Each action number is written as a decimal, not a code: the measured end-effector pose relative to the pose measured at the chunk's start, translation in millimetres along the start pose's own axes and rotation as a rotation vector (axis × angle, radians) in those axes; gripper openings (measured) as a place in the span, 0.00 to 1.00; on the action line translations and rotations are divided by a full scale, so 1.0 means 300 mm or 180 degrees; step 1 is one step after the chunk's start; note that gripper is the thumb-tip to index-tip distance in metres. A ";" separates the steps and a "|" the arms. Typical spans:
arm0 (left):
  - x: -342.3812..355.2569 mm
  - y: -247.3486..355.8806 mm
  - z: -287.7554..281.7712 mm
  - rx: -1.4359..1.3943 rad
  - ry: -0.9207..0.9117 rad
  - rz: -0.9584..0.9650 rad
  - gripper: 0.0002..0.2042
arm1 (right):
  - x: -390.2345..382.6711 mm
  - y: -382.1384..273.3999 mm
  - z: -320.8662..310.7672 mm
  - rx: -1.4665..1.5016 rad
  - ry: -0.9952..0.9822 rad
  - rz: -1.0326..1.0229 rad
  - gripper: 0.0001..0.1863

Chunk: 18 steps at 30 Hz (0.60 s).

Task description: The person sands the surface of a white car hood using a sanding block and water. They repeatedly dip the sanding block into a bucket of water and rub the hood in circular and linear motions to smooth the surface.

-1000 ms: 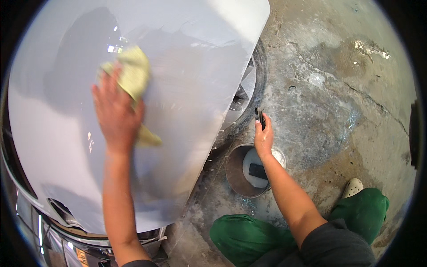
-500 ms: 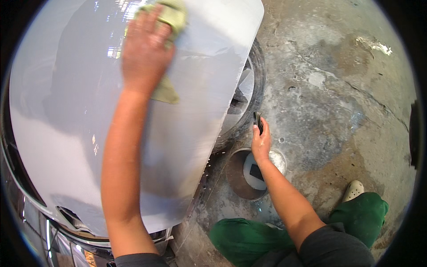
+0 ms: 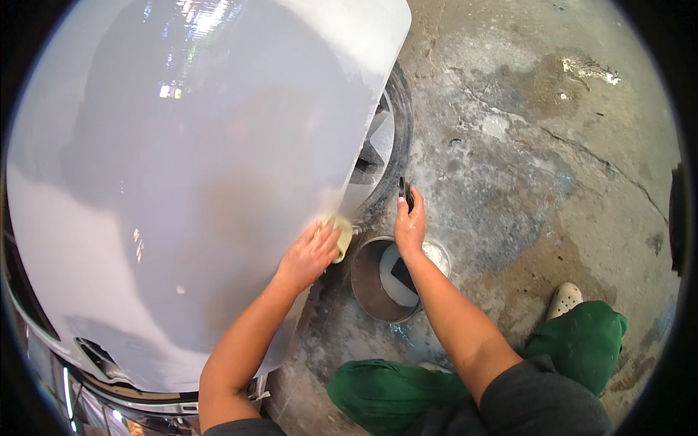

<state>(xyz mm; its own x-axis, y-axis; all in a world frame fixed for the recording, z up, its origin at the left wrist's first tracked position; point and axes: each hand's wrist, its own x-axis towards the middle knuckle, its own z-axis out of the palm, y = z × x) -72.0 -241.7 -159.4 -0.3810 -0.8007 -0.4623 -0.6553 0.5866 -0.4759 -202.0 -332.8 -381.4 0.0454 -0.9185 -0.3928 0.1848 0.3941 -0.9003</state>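
A large pale grey car panel (image 3: 218,167), wet and shiny in places, fills the left side. At its right edge my left hand (image 3: 311,256) presses a yellow-green cloth (image 3: 342,236), fingers closed over it. My right hand (image 3: 411,224) is held above the floor, just right of the tyre, gripping a thin dark block (image 3: 406,195) whose kind I cannot make out. Below that forearm stands a round metal bucket (image 3: 369,291) holding cloudy liquid. A black flat piece (image 3: 403,276) shows inside the bucket, partly hidden by my right arm.
Beside the panel's edge is a wheel (image 3: 396,138) with a dark tyre. Cracked, stained concrete floor (image 3: 502,182) spreads to the right. My green-trousered legs (image 3: 396,392) and a beige clog (image 3: 564,299) are at the bottom, close to the bucket.
My left hand has swept the cloth from the panel's far part down to its right edge. My right hand still grips the dark block. The view has shifted slightly.
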 end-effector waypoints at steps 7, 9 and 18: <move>-0.431 0.201 0.111 0.0105 -0.0778 0.0347 0.14 | 0.005 0.019 0.020 0.0060 -0.0038 -0.0162 0.27; -0.532 0.254 0.164 0.0107 -0.0988 0.0393 0.16 | 0.002 0.022 0.018 0.0017 -0.0033 -0.0204 0.27; -0.844 0.478 0.218 -0.0721 -0.2517 0.0261 0.13 | 0.004 0.022 0.020 0.0015 0.0036 -0.0353 0.28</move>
<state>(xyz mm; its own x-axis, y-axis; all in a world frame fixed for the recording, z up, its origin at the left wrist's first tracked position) -26.8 53.2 -159.5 0.0826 -0.3849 -0.9193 -0.7933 0.5329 -0.2944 -194.8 -331.4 -386.7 0.0132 -0.9561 -0.2928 0.1927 0.2898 -0.9375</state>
